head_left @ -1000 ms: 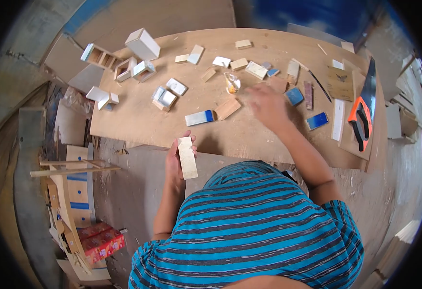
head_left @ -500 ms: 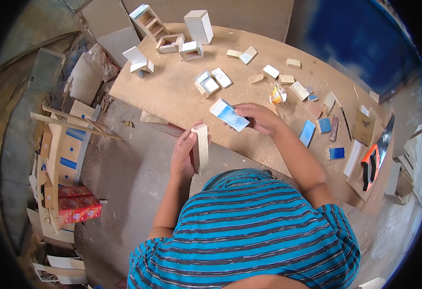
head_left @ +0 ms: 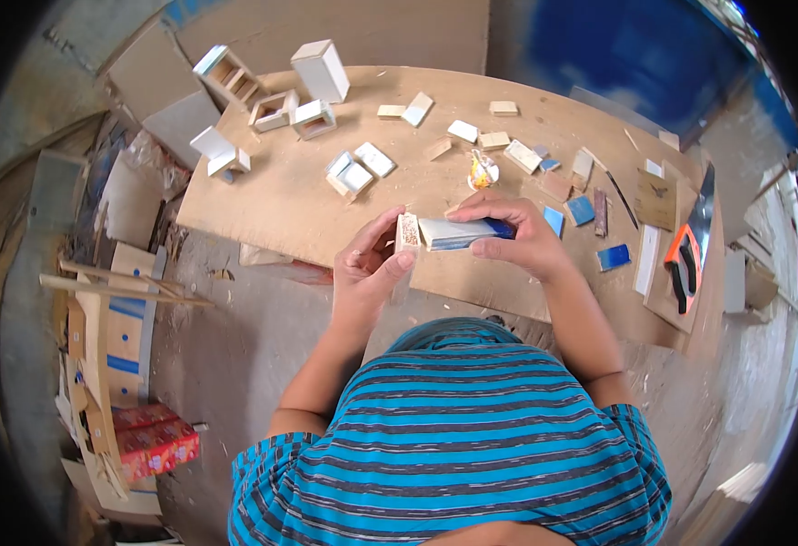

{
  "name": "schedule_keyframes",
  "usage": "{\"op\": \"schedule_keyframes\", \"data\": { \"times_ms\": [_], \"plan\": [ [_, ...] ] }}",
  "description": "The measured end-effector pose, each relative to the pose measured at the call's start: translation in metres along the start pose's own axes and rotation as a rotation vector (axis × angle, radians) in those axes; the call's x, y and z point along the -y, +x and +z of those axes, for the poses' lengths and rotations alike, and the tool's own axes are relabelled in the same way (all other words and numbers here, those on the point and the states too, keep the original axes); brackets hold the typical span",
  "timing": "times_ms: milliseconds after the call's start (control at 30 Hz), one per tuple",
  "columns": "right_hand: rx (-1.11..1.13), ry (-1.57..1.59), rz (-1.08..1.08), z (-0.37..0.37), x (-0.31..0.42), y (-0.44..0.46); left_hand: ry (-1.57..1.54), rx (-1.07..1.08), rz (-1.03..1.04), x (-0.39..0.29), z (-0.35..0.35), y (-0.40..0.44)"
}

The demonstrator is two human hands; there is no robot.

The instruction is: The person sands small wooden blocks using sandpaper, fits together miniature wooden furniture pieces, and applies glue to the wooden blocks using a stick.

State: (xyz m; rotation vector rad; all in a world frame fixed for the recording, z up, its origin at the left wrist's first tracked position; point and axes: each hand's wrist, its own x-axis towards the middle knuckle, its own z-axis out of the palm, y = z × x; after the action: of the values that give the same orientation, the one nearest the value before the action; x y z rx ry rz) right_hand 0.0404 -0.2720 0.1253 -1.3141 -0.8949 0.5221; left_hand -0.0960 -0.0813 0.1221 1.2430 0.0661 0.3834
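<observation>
My left hand [head_left: 369,264] is closed around a small pale wooden block [head_left: 407,235], whose rough end grain faces up. In my right hand [head_left: 519,238] is a blue-and-white painted wooden piece [head_left: 452,235], pinched between thumb and fingers. The piece's white end lies right beside the block; I cannot tell whether the two touch. Both hands are held in front of my body, over the near edge of the wooden table [head_left: 280,209]. Part of the block is hidden behind the fingers.
Small wooden furniture pieces, including a chair [head_left: 221,153] and a white cabinet [head_left: 320,71], stand at the far left. Loose blocks, a colourful crumpled wrapper [head_left: 482,170], blue painted pieces [head_left: 614,257] and an orange-handled saw [head_left: 687,259] lie toward the right. Red boxes [head_left: 155,441] sit low left.
My hands have come together, bringing the block and the painted piece side by side. The block has turned end-up, and the painted piece has tilted to show its edge. The whole view has shifted.
</observation>
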Motion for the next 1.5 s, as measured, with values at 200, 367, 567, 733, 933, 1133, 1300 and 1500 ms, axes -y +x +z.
{"op": "schedule_keyframes", "data": {
  "times_ms": [200,367,567,733,933,1133,1300,1500],
  "plan": [
    [-0.229,-0.349,-0.068,0.0,0.043,-0.029,-0.069,0.155,0.04,0.006,0.021,0.014],
    [-0.368,-0.396,-0.089,0.012,0.069,-0.045,-0.16,0.27,0.098,0.013,0.03,0.017],
    [-0.455,-0.36,-0.196,0.016,0.069,-0.056,-0.196,0.307,0.07,0.014,0.038,0.02],
    [-0.568,-0.328,-0.265,0.024,0.058,-0.046,-0.481,0.238,-0.213,0.022,0.052,0.018],
    [-0.567,-0.353,-0.143,0.022,0.062,-0.038,-0.587,0.198,-0.33,0.036,0.059,0.017],
    [-0.574,-0.359,-0.145,0.017,0.06,-0.033,-0.57,0.233,-0.376,0.048,0.056,0.014],
    [-0.557,-0.302,0.13,-0.008,0.036,-0.028,-0.551,0.183,-0.521,0.063,0.059,0.014],
    [-0.535,-0.237,0.292,-0.04,-0.027,-0.029,-0.47,0.099,-0.687,0.087,0.063,0.014]
  ]
}}
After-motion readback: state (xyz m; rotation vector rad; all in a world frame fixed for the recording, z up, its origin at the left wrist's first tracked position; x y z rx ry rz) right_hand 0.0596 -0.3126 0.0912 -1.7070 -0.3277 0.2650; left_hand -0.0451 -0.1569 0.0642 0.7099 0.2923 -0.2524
